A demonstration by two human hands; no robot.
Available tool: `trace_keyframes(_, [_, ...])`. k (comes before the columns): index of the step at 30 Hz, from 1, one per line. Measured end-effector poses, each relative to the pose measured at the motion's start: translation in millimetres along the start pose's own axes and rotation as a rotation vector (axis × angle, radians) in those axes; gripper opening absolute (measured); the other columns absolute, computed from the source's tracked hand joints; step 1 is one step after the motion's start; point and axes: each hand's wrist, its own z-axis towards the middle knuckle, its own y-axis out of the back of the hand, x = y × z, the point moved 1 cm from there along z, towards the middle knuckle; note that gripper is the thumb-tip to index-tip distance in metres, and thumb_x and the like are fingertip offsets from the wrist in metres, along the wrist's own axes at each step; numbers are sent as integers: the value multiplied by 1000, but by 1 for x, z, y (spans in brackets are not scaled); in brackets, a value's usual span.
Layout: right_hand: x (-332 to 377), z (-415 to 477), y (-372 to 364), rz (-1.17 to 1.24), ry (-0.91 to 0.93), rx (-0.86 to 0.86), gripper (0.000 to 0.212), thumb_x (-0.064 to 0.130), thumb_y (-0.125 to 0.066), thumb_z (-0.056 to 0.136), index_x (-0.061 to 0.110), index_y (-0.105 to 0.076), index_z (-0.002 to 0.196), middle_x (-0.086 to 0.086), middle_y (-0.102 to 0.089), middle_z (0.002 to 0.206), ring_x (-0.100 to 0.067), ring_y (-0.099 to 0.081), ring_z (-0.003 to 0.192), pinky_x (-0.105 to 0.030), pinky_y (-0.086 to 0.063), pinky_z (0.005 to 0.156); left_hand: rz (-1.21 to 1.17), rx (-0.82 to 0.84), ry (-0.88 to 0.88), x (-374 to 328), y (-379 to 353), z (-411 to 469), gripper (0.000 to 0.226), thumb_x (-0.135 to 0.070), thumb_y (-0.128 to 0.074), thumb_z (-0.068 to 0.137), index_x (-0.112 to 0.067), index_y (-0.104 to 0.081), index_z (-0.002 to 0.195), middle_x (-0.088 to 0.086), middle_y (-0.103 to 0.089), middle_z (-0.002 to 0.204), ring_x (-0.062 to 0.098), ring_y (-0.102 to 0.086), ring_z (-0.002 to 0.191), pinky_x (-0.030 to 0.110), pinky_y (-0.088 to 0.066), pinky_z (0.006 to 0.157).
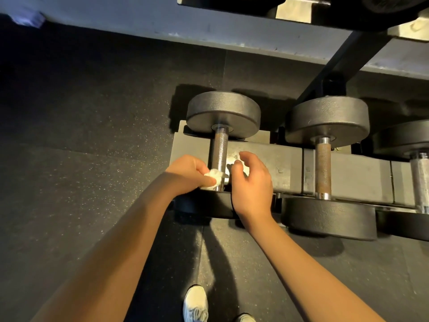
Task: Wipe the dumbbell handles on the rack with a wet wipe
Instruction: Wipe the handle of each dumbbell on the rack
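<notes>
Chrome end of first handle (220, 149): wiping now, pinching wipe (213, 178) with left hand (189, 170), right hand (253, 182) loose, empty. Next: drag along full length.

On rack (287, 168), side by side: left dumbbell (222, 112), middle dumbbell (327, 119), right dumbbell (404, 138) at frame edge. At near end of left dumbbell's handle (220, 145): wipe (213, 178), in left hand (188, 170). Just right of handle, over rack: right hand (251, 182). On floor (92, 135) before rack: shoe (196, 303).
</notes>
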Motion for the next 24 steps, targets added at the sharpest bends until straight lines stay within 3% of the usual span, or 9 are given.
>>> trace_keyframes(4, [1,0,0,-23,1,-18,33,23,-47,95,13,-58,125,-1,-61,121,-17,-52,114,-37,-44,95,-91,-248,-29,-12,-6,6,16,-17,-72,84,-17,-60,73,-6,-53,66,5,-49,61,8,-35,46])
trace_keyframes(10, [-1,0,-1,-29,-7,-25,31,21,-48,95,14,-59,123,0,-62,120,-16,-53,113,-36,-45,93,109,-11,10,-9,-9,1,14,-22,-75,81,-18,-62,85,-7,-55,75,7,-52,71,15,-36,55])
trace_keyframes(14, [-1,-1,1,-31,-12,-23,31,20,-47,95,14,-58,124,0,-62,119,-15,-53,112,-34,-45,93,-16,-338,-85,-17,6,11,8,-20,-68,87,-15,-62,85,-7,-52,69,3,-51,53,8,-38,45])
trace_keyframes(17, [0,-1,1,-25,-13,-14,31,20,-46,95,15,-58,124,0,-62,119,-13,-53,111,-31,-45,93,-106,-487,-148,-27,13,29,8,-22,-64,90,-15,-60,91,-5,-54,73,3,-50,58,8,-38,49])
trace_keyframes(22, [0,-1,0,-34,-38,-32,30,23,-47,95,17,-59,122,0,-63,116,-11,-54,105,-27,-44,87,-27,-382,-127,-25,-6,34,20,-27,-63,90,-19,-52,76,-7,-49,69,6,-47,63,15,-33,54])
trace_keyframes(24, [0,-1,0,-31,-48,-38,30,23,-48,95,18,-60,121,0,-63,116,-12,-55,105,-31,-47,87,61,-248,-106,-18,-4,27,25,-27,-67,88,-21,-53,69,-6,-51,68,7,-48,64,16,-33,53])
